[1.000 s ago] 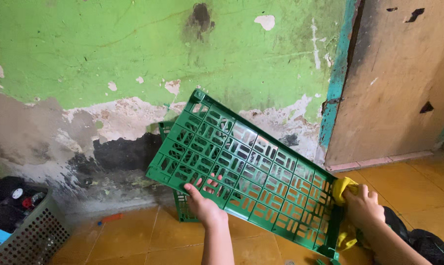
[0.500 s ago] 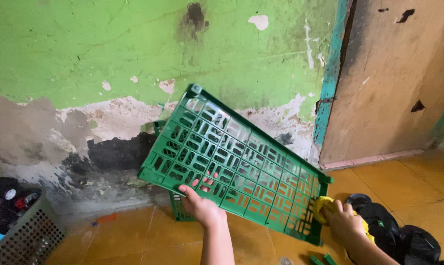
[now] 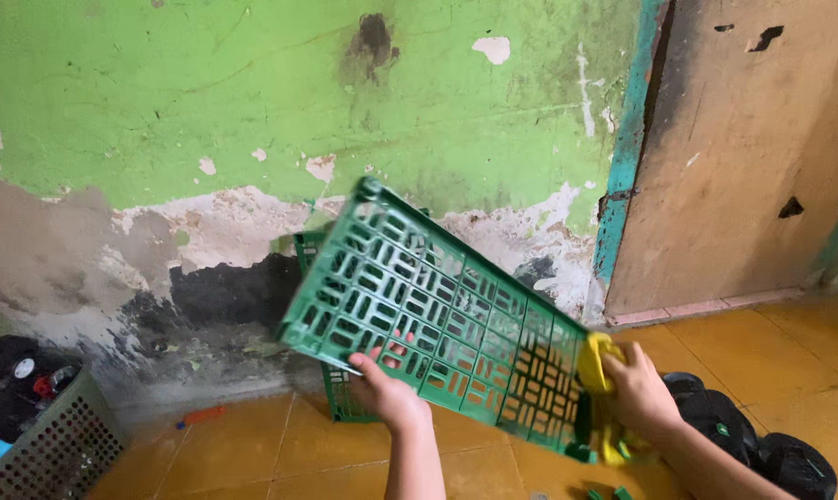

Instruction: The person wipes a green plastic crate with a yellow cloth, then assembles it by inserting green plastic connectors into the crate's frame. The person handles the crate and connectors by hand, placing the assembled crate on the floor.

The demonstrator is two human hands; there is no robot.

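A flat green plastic lattice panel is held tilted in the air, its high corner to the upper left. My left hand grips its lower edge from beneath, fingers poking through the slots. My right hand presses a yellow cloth against the panel's right end. A second green lattice piece stands behind the panel by the wall, mostly hidden.
The peeling green wall is close ahead, with a worn wooden door on the right. A grey perforated basket of odds and ends sits at the lower left. Black shoes lie on the yellow tiled floor at the right.
The panel has shifted slightly right and its right end has dropped lower. My right hand with the yellow cloth has moved up along the panel's right end.
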